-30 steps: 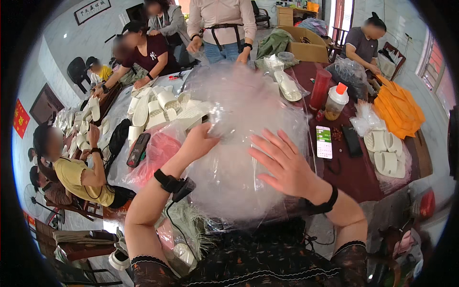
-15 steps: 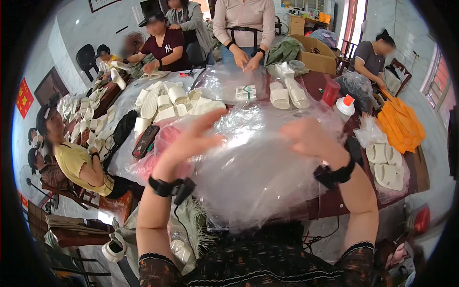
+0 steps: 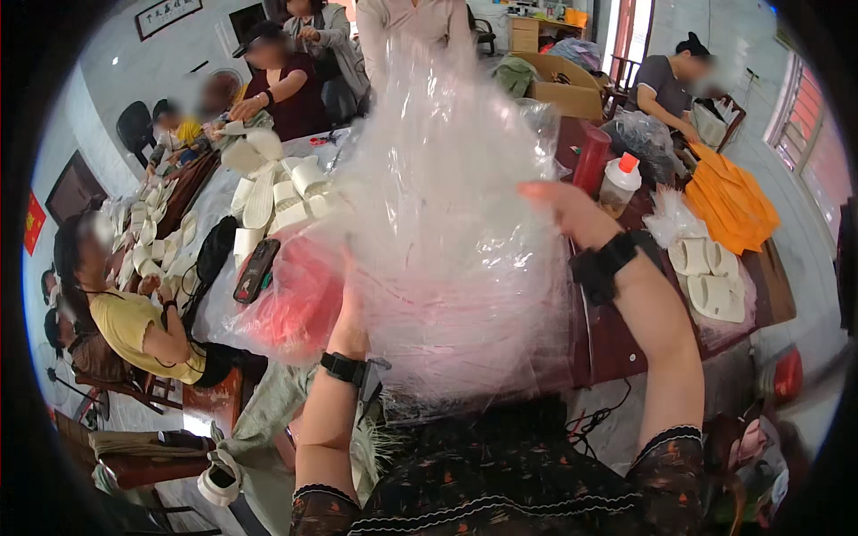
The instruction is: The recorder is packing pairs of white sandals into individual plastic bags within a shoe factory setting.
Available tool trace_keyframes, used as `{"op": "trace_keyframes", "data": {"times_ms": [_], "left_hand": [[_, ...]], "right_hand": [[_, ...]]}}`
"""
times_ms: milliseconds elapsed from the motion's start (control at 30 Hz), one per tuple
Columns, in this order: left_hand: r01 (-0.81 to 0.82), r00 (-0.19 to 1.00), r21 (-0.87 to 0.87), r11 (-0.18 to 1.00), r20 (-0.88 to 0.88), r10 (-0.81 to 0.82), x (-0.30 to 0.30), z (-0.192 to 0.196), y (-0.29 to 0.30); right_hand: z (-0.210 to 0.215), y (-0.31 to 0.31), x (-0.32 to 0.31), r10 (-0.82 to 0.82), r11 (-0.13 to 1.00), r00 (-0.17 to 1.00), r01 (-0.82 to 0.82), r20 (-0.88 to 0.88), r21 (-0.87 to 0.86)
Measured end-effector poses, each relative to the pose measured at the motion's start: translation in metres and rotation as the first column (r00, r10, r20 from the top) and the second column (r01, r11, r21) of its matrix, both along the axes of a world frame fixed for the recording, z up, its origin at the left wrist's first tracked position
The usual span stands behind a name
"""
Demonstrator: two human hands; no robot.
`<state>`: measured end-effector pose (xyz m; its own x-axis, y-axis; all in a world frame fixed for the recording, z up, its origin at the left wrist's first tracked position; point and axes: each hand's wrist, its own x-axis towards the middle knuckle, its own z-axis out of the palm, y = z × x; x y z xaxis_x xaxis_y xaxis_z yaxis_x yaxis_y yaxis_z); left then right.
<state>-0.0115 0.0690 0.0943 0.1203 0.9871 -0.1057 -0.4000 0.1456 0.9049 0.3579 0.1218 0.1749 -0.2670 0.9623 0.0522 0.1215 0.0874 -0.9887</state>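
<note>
A large mass of clear plastic [image 3: 456,214], like bags or film, rises upright before me and is blurred at the top. Along its left edge stands my left hand [image 3: 354,304], its fingers hidden by the plastic. My right hand [image 3: 574,213] is at the right edge, fingers stretched toward the sheet; whether they touch it is not plain. Just left of the plastic lie a red-pink plastic bag [image 3: 299,308] and a dark handheld device [image 3: 256,271]. Cream slippers [image 3: 288,201] are heaped beyond them.
A bottle with an orange cap [image 3: 620,183] and a red cylinder [image 3: 591,159] stand to the right. Bagged slippers [image 3: 710,277] and an orange bag [image 3: 728,201] lie farther right. Several people work around the table; a cardboard box [image 3: 567,85] is behind.
The clear plastic has risen from lying low to standing tall, covering the slippers and box behind it. My left hand has come down and back; the right remains at the sheet's right side.
</note>
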Motion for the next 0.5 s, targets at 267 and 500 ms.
{"op": "trace_keyframes", "data": {"times_ms": [267, 500], "left_hand": [[0.304, 0.899, -0.183, 0.935, 0.380, -0.218, -0.013, -0.046, 0.014], [0.171, 0.912, -0.303, 0.938, -0.313, -0.267, -0.018, -0.063, 0.018]], "right_hand": [[-0.101, -0.008, -0.012, -0.052, 0.864, 0.998, 0.062, 0.035, -0.500], [-0.151, -0.010, 0.009, -0.093, 0.989, 0.948, 0.123, 0.303, -0.081]]}}
